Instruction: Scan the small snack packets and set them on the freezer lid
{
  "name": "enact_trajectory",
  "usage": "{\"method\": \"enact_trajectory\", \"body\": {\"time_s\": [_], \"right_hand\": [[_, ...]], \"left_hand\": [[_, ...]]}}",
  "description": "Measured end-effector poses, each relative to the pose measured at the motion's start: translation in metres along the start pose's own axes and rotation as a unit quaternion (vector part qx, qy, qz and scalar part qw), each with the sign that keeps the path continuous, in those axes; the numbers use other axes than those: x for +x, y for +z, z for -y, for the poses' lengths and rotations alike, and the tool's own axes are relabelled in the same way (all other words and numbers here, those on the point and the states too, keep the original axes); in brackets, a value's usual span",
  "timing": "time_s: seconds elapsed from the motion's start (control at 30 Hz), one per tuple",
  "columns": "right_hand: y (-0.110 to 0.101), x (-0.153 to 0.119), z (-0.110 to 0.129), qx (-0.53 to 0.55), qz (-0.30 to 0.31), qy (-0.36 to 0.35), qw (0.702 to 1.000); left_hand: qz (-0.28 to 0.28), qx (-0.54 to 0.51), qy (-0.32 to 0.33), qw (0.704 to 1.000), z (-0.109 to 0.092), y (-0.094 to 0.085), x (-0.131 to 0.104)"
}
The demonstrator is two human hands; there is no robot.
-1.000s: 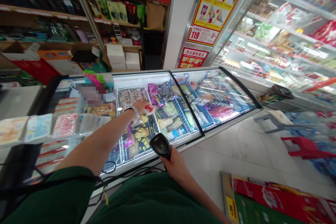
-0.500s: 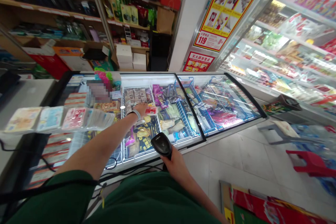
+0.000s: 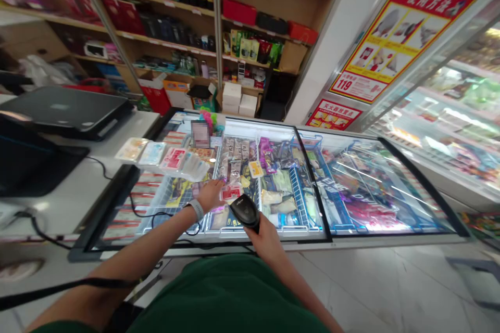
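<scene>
My left hand, with a pale band at the wrist, holds a flat clear pack with a red label above the glass top of a chest freezer. My right hand is wrapped round a black handheld scanner, whose head is beside the red-labelled pack. Left of my hands, a row of similar packs with yellow, blue and red labels lies on the glass. A yellow-labelled pack lies on the glass beyond the scanner.
A grey counter with a black flat device is at the left. A black cable runs over the freezer. Shelves with bottles and boxes stand behind. A pillar with a red poster and a lit display cooler are at the right.
The view has swung left. My left hand has drawn back closer to the scanner, now with the red-labelled pack. The yellow-labelled pack now shows on the glass where that hand was reaching.
</scene>
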State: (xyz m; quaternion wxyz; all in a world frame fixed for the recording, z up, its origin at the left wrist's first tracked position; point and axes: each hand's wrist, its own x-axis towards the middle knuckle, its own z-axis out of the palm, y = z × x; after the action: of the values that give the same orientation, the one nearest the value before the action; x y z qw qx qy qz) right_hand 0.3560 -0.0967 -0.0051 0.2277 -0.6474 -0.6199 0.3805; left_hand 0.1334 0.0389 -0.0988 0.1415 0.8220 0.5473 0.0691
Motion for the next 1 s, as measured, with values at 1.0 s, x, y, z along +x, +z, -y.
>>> {"method": "enact_trajectory", "body": {"time_s": [1.0], "right_hand": [[0.013, 0.023, 0.056, -0.008, 0.111, -0.139, 0.984]], "left_hand": [[-0.346, 0.041, -0.190, 0.918, 0.011, -0.058, -0.123]]}}
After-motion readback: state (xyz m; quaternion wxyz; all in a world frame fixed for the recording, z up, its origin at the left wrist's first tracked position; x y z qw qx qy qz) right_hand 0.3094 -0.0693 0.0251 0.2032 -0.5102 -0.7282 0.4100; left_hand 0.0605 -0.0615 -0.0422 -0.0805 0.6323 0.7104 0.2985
